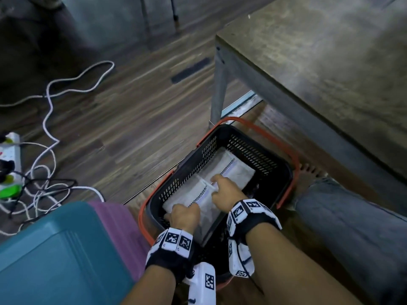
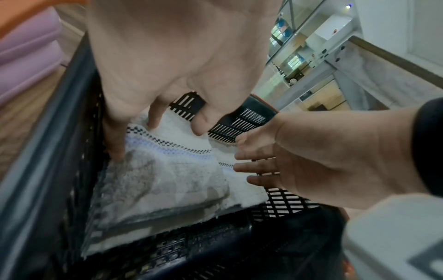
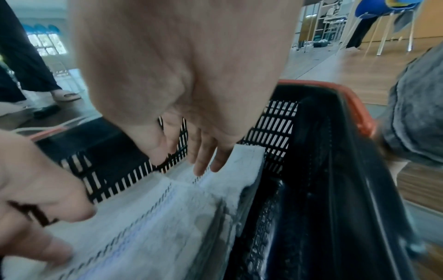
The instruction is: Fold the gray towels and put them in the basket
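Note:
A black slatted basket (image 1: 289, 172) with orange handles stands on the floor beside the table leg. Folded gray towels (image 1: 239, 170) with a checkered stripe lie flat inside it, one overlapping the other. My left hand (image 1: 185, 216) is at the near left of the basket, its fingertips (image 2: 115, 149) pressing the top towel (image 2: 172, 180) down by the basket wall (image 2: 55, 151). My right hand (image 1: 226, 192) lies over the middle of the towels, and its straight fingers (image 3: 203, 163) touch the stripe of the towel (image 3: 155, 227). Neither hand grips anything.
A dark table (image 1: 319, 62) with a metal leg (image 1: 218, 95) overhangs the basket's far right. A teal box (image 1: 55, 249) and a purple roll (image 1: 119, 227) sit close on the left. A power strip (image 1: 11, 157) and cables (image 1: 48, 106) lie further left. My jeans leg (image 1: 352, 227) is on the right.

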The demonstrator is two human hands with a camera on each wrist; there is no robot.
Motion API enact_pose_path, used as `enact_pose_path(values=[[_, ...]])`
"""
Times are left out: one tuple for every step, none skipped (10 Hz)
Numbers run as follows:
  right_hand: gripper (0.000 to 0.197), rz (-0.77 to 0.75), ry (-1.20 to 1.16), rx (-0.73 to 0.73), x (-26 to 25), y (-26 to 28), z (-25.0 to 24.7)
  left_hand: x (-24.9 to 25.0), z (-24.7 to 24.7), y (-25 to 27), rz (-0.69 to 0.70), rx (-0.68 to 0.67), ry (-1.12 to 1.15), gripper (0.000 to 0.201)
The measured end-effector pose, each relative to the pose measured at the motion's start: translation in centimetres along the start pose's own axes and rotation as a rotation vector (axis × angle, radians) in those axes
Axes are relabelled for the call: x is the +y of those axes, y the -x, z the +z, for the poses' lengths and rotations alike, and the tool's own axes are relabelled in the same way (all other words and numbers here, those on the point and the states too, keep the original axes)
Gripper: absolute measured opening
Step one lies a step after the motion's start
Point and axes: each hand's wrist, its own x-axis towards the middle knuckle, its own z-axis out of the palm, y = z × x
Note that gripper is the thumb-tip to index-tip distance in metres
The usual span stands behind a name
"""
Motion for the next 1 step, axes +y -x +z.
enact_pose_path(values=[[0.039, -0.024, -0.079, 0.056, -0.44, 0.65, -1.52, 0.83, -1.08, 1.3, 0.046, 0.046, -0.019, 0.061]])
